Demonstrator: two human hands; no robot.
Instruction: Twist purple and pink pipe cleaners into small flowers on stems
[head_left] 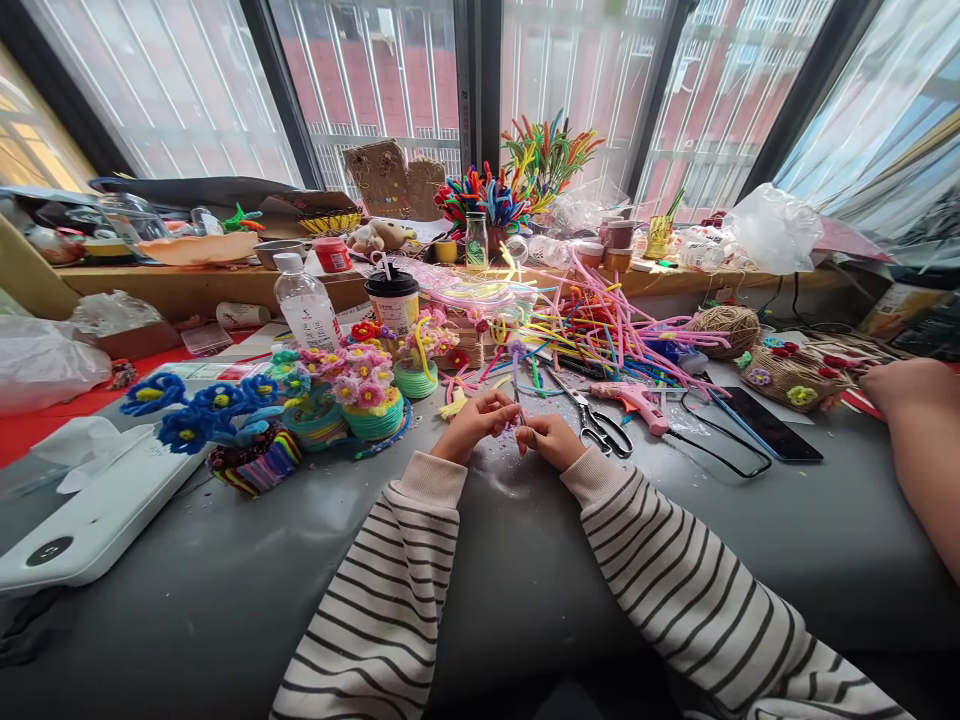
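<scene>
My left hand (481,420) and my right hand (550,438) meet over the grey table, fingers pinched together. Between them runs a thin pipe-cleaner stem (516,378), topped by a small purple flower (516,349). Both hands appear closed on its lower part, which the fingers partly hide. Black-handled scissors (604,432) lie just right of my right hand, beside a pink glue gun (636,402). To the left of my left hand stand pots of pipe-cleaner flowers: pink ones (367,375) and blue ones (217,405).
A heap of loose pipe cleaners (600,315) lies behind my hands. Near it stand a lidded cup (391,300) and a water bottle (306,305). At the right are a phone (765,425), a twine ball (726,332) and another person's arm (919,450). A white device (112,510) lies left.
</scene>
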